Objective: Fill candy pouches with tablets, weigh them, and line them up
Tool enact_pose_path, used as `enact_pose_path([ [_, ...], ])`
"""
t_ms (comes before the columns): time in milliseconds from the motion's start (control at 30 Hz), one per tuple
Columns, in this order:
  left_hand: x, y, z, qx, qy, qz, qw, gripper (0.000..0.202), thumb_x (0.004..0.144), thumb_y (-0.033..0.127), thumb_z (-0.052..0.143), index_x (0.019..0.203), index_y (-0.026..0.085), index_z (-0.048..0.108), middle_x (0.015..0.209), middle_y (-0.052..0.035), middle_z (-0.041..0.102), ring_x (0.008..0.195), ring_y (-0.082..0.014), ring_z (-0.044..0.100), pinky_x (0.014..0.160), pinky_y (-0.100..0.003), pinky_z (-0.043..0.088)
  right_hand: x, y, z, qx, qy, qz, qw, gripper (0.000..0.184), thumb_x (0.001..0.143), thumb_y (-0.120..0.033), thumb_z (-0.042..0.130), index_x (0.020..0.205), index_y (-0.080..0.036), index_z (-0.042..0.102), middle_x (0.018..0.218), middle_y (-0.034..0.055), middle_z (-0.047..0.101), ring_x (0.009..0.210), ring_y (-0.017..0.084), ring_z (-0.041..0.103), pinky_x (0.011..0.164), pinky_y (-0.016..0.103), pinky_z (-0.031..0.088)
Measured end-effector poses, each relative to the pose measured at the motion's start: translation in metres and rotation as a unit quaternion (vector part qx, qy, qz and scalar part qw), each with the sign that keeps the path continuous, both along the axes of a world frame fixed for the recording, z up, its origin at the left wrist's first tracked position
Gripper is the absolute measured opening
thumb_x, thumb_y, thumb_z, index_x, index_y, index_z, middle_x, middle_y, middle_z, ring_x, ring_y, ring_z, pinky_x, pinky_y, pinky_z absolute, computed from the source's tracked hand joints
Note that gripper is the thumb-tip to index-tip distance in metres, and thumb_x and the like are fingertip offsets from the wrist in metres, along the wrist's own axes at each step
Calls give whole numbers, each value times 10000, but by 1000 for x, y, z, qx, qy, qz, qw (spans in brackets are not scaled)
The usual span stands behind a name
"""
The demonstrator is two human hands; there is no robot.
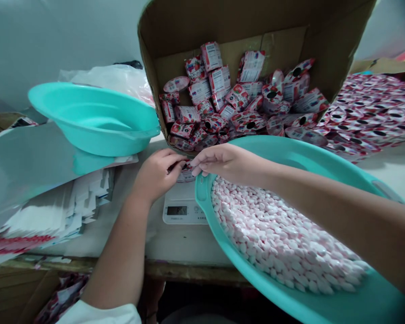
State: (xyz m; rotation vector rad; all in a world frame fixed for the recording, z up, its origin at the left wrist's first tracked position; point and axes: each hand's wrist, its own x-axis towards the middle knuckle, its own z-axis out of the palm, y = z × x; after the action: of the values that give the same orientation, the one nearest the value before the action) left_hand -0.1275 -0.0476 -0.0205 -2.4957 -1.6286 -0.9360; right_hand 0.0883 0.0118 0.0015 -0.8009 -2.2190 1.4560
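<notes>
Two hands (157, 173) (222, 163), two basins (94, 119) (374, 301), one scale (182, 204).

Two bare forearms, no watch-strap or ring showing. Left hand (155, 173) and right hand (222, 162) ungloved. White short sleeve (101, 315) at the left upper arm, edge just visible at bottom.

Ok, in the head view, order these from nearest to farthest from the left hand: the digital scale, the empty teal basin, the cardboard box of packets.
From the left hand:
1. Digital scale, directly under and just right of it.
2. Cardboard box of packets, just behind, its front edge close to the fingers.
3. Empty teal basin, up and to the left.
</notes>
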Motion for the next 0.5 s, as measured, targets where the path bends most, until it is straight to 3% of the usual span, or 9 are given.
enact_pose_path([
  [300,2,0,0,1,-8,-2,1000,234,949,250,551,1010,122,738,1018,-96,687,955,-202,641,876,-341,510,2,1,3,-19,-1,-5,1000,179,937,-131,519,981,-151,691,962,41,768,809,119,669,749,229,531],
  [500,-2,3,-2,32,1,50,998,299,988,301,472,1034,132,715,1041,-108,696,994,-229,637,911,-375,505,0,0,3,-24,-1,-5,1000,187,938,-144,523,1016,-133,693,981,57,768,834,132,675,774,246,538],
])
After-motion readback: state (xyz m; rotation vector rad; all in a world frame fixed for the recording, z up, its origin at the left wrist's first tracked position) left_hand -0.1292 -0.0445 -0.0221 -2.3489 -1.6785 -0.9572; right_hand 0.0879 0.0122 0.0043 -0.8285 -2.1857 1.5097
